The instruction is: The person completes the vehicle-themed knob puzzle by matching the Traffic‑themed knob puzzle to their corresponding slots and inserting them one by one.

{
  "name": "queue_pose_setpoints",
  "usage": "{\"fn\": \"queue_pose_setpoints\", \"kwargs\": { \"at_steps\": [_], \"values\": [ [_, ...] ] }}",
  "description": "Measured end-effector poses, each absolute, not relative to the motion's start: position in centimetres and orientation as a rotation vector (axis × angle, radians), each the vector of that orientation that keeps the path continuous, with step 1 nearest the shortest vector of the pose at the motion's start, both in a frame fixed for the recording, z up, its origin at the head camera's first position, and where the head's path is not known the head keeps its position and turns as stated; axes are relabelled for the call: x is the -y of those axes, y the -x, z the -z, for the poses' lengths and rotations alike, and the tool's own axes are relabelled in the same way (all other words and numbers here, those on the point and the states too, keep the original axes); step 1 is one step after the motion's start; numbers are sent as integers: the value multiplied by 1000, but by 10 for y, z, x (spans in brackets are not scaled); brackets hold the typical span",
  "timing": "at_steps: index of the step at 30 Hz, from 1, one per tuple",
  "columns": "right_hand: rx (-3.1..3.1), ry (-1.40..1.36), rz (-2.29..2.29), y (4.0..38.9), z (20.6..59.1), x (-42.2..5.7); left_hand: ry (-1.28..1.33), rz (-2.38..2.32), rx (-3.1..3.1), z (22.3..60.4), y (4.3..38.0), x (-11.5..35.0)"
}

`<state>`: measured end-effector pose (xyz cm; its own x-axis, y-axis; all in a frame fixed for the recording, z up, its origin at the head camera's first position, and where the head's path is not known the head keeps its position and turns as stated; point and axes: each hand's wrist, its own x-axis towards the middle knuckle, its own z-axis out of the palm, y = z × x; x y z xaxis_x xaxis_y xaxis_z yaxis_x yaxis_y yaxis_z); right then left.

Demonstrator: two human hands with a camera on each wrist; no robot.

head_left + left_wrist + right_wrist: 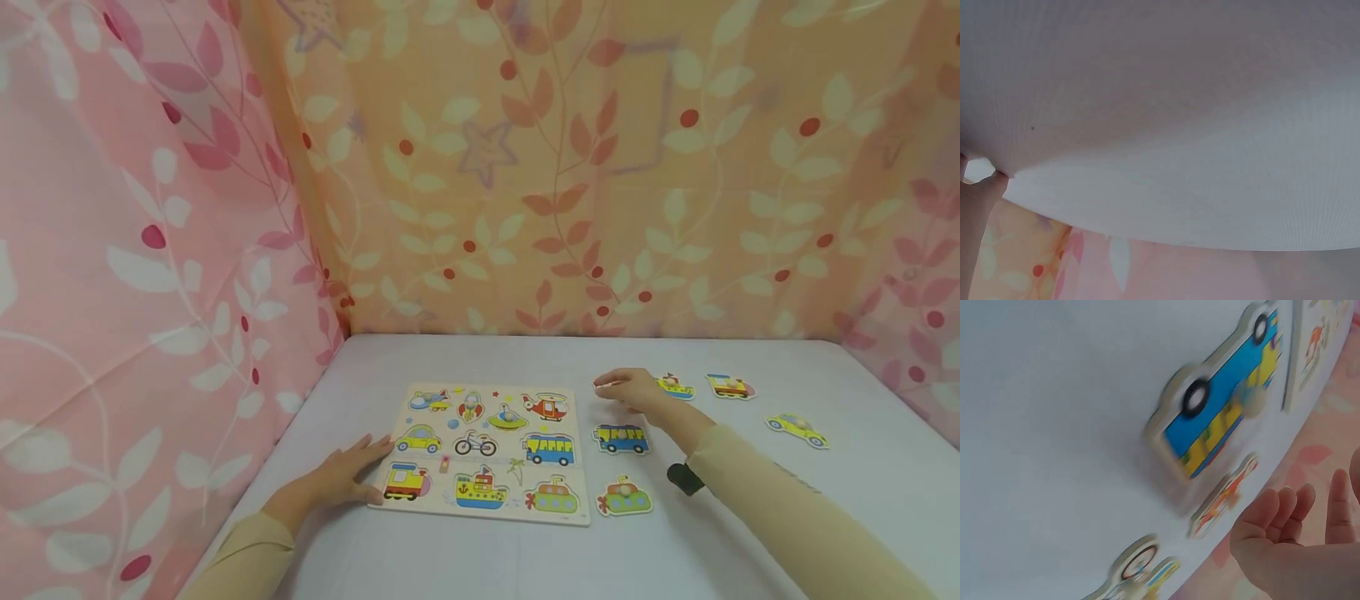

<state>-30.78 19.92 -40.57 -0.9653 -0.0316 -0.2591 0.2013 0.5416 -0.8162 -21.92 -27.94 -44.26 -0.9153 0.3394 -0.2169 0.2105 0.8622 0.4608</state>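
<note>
My left hand [348, 475] rests at the left edge of a wooden vehicle puzzle board [480, 479], fingers spread over its rim. Its fingertips [999, 178] show at the left of the left wrist view. My right hand [633, 390] is above the table, right of the board. Its fingers [1300, 497] are loosely bent with nothing between them in the right wrist view. Nearest below it lies a blue bus piece [621, 439] with a round knob. The right wrist view also shows an orange-red knobbed piece [1225, 497] and part of a wheeled piece [1138, 562].
Right of the board lie a green submarine piece [626, 497], a ship piece [677, 387] partly behind the right hand, a train piece [731, 386] and a yellow car piece [798, 429]. A small dark object [684, 478] shows by the right wrist. Patterned curtains [480, 275] surround the white table.
</note>
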Motion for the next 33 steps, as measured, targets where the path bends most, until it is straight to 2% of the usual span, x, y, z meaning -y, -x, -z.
{"fn": "queue_pose_setpoints", "kwargs": {
  "at_steps": [9,20,33],
  "values": [
    [-2494,-409,1453,324,421,-229,-394,-639,-2739,442,220,280],
    [-2616,-282,1338,335,433,-247,-402,-641,-2737,444,219,280],
    [-2570,-366,1299,347,438,-241,-436,-625,-2763,444,219,279]
  ]
}}
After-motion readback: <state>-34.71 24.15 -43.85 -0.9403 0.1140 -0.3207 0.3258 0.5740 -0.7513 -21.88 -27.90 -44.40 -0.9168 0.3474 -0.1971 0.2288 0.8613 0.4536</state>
